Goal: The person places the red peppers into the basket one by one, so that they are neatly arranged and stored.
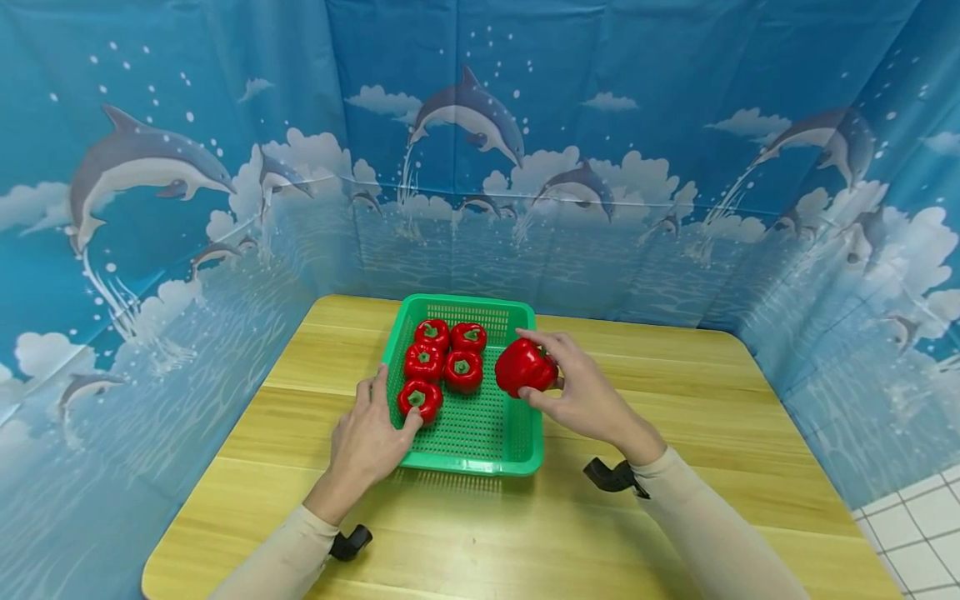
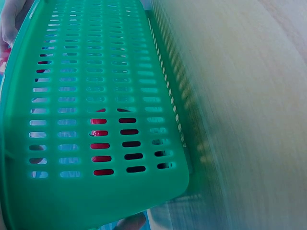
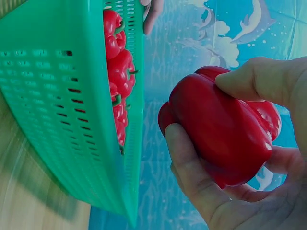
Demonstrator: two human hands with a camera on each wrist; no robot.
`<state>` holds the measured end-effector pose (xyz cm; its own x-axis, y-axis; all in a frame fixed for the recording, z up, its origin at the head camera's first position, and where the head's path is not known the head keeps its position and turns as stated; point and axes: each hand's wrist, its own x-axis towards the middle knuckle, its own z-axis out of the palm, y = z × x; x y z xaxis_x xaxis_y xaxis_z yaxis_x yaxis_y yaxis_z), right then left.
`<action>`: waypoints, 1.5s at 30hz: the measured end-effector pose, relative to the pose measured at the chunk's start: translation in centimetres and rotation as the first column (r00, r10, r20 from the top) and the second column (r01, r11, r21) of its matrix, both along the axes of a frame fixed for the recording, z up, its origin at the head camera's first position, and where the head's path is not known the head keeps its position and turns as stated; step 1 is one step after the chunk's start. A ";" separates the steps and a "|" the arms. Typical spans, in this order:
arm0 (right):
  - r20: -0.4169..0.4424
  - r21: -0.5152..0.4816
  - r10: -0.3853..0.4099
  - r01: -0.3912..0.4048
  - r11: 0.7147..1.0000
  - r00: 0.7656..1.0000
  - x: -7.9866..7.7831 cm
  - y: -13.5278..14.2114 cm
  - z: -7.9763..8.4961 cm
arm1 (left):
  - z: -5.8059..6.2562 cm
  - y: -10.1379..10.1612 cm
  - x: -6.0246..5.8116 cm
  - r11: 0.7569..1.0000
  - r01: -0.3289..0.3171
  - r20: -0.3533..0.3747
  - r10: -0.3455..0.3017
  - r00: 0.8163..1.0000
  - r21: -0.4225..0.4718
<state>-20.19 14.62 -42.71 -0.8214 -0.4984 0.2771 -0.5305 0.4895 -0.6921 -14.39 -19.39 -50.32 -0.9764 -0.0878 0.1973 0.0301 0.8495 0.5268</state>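
My right hand (image 1: 573, 387) grips a red bell pepper (image 1: 522, 367) over the right side of the green basket (image 1: 525, 467). In the right wrist view, thumb and fingers wrap around this bell pepper (image 3: 218, 127), which is lifted above the rim. At the basket's left side, my left hand (image 1: 371, 437) holds the wall, with fingers along the outside and the thumb over the inside, close to the nearest pepper (image 1: 420, 400). Several more red peppers with green stems (image 1: 424, 362) sit in the left half of the basket. Some red shows through the basket's slots (image 2: 100, 146) in the left wrist view.
The basket stands on a light wooden table (image 1: 667, 400), towards its back edge. A blue curtain printed with dolphins (image 1: 465, 233) hangs behind the table and along both sides. White tiles (image 1: 911, 521) show at the lower right.
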 end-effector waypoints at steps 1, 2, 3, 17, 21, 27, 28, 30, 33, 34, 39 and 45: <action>-0.002 0.004 0.002 -0.002 1.000 1.000 0.0 -0.1 0.0 | 0.0 0.0 0.0 1.000 0.001 0.000 -0.001 1.000 0.000; -0.003 0.007 0.003 -0.003 1.000 1.000 0.0 -0.2 0.1 | 0.0 0.0 0.0 1.000 0.002 -0.001 -0.002 1.000 0.000; -0.006 0.013 0.002 -0.002 1.000 1.000 0.0 -0.2 0.1 | 0.0 0.0 0.0 1.000 0.003 -0.001 -0.003 1.000 0.000; -0.024 0.069 0.015 -0.013 0.998 1.000 0.0 -1.5 0.4 | 0.2 0.2 -0.1 1.000 0.008 -0.004 -0.008 1.000 0.007; -0.047 0.110 0.015 -0.010 0.994 0.999 -0.1 -1.9 0.4 | 0.2 0.2 0.0 1.000 0.005 -0.001 -0.005 1.000 0.006; -0.057 0.136 0.028 -0.020 0.990 0.998 -0.2 -2.5 0.2 | 0.2 0.2 0.0 1.000 0.000 0.001 0.000 1.000 0.010; -0.058 0.143 0.029 -0.021 0.990 0.998 -0.2 -2.6 0.1 | 0.1 0.2 -0.1 1.000 0.001 0.002 -0.001 1.000 0.009; -0.058 0.151 0.031 -0.022 0.988 0.998 -0.3 -2.8 0.1 | 0.1 0.2 -0.1 1.000 0.002 0.007 -0.002 1.000 0.009; -0.061 0.163 0.032 -0.021 0.986 0.998 -0.3 -3.1 0.2 | 0.1 0.2 -0.1 1.000 0.000 0.016 0.000 1.000 0.009; -0.059 0.166 0.032 -0.022 0.986 0.998 -0.4 -3.2 0.2 | 0.0 0.2 -0.1 1.000 0.000 0.018 0.000 1.000 0.009; -0.053 0.187 0.047 -0.036 0.982 0.998 -0.4 -3.8 0.6 | 0.0 0.1 -0.1 1.000 0.000 0.025 -0.001 1.000 0.012; -0.043 0.205 0.072 -0.062 0.977 0.996 -0.5 -4.4 1.0 | -0.1 0.1 -0.2 1.000 0.000 0.022 0.000 1.000 0.008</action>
